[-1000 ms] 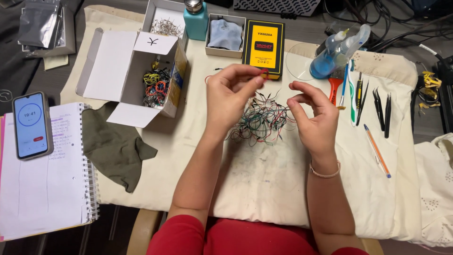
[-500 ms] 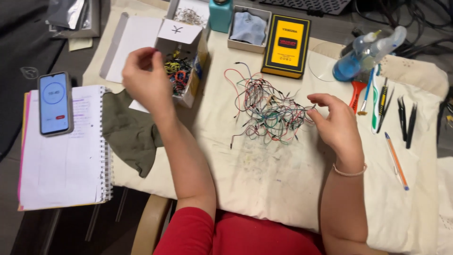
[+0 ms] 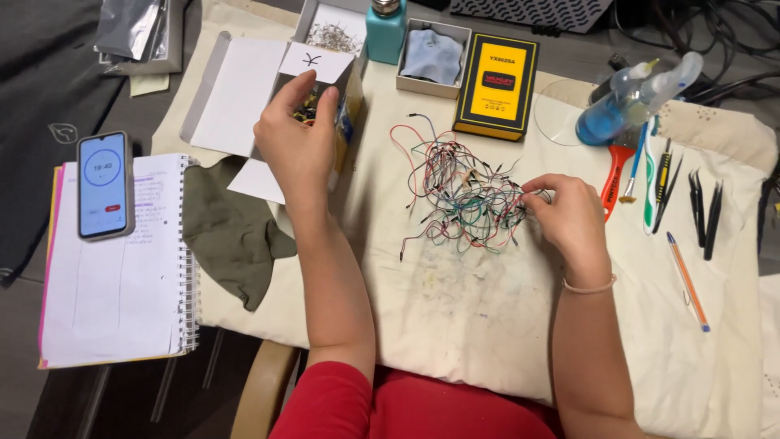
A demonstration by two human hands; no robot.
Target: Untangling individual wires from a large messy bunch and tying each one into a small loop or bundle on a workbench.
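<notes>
The left hand (image 3: 299, 134) reaches into the open white cardboard box (image 3: 325, 77) near the far edge of the tabletop (image 3: 487, 325), fingers curled together at its mouth; whether they grip a wire I cannot tell. Coloured wires already lie inside the box. The right hand (image 3: 569, 215) rests at the right edge of the tangled pile of jumper wires (image 3: 459, 195) mid-tabletop, fingertips pinched on a strand. Judging by the pile, most of the sorting remains: few wires boxed, many loose.
</notes>
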